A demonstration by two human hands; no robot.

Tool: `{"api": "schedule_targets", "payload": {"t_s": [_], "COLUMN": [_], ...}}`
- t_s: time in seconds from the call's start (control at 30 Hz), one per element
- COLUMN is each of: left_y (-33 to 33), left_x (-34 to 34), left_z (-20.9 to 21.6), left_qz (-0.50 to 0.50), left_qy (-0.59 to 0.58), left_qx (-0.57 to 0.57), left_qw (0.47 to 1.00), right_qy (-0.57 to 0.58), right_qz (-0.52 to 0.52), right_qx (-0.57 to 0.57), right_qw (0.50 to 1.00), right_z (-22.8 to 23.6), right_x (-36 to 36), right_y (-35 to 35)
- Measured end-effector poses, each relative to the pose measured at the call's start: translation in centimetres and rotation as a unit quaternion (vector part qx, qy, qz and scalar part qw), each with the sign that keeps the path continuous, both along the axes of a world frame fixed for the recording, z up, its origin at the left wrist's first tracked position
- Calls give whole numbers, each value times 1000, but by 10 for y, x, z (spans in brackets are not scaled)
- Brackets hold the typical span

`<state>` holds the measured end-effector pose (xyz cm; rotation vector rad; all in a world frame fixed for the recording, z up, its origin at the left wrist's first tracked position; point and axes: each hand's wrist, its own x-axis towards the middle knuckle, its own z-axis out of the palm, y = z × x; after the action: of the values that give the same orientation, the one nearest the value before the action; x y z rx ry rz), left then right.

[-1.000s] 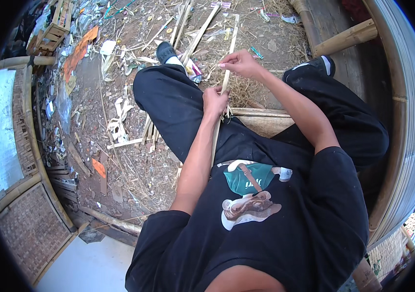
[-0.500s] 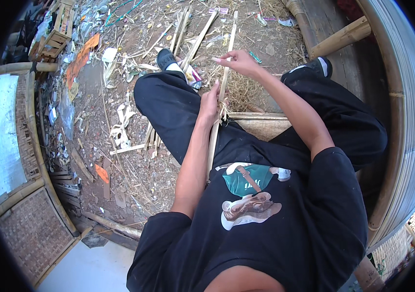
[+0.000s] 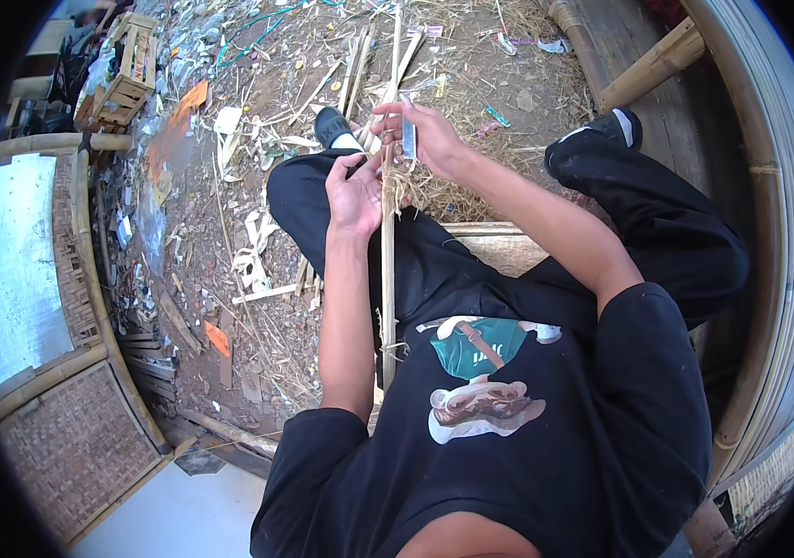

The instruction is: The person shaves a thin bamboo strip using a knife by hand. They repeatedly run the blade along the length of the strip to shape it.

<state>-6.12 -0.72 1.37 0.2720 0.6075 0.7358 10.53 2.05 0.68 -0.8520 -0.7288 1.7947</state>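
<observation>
A long pale bamboo strip [image 3: 388,270] runs from my lap away over the ground between my legs, with frayed shavings [image 3: 399,189] curling off it. My left hand [image 3: 357,197] is palm up at the strip's left side, its thumb lifted off and its fingers passing under the strip and loosely bearing it. My right hand [image 3: 429,135] holds a short, shiny metal knife blade [image 3: 409,139] just right of the strip. The right fingers reach left across the strip, and the knife's handle is hidden.
Dry straw and shavings [image 3: 467,191] lie beyond my lap, near a wooden board [image 3: 499,244]. Several split bamboo pieces [image 3: 357,70] and litter are on the dirt. A wooden crate [image 3: 127,74] stands far left, a bamboo-framed panel [image 3: 80,400] at left, and a bamboo post [image 3: 657,67] at right.
My right hand has moved left and nearer, and the blade now shows in it. My left hand has shifted left and turned palm up. The strip has swung left.
</observation>
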Motion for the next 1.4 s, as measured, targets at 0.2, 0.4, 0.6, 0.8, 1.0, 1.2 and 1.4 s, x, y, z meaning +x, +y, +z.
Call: {"api": "schedule_targets", "payload": {"t_s": [0.2, 0.4, 0.6, 0.8, 1.0, 1.2, 1.4], "left_y": [23, 43, 39, 19, -14, -42, -53], "left_x": [3, 15, 40, 48, 53, 46, 59], "left_z": [-2, -37, -41, -63, -22, -26, -39], "left_qz": [7, -27, -39, -46, -89, -137, -78], "left_qy": [44, 114, 165, 228, 244, 211, 363], "left_qx": [-30, -75, -78, -57, -65, -63, 9], "left_qw": [999, 990, 983, 971, 964, 966, 929], "right_qy": [-82, -70, -223, -261, -48, -14, -72], "right_qz": [-120, -276, -286, -244, -237, -250, -243], "right_qx": [95, -31, -5, -31, -71, -118, -160], "right_qw": [985, 958, 932, 933, 968, 961, 954], "right_z": [-7, -12, -29, -25, -32, -42, -45], "right_x": [-20, -17, -13, -1, 19, 22, 15], "right_y": [-12, -24, -36, -31, -22, -14, -14]}}
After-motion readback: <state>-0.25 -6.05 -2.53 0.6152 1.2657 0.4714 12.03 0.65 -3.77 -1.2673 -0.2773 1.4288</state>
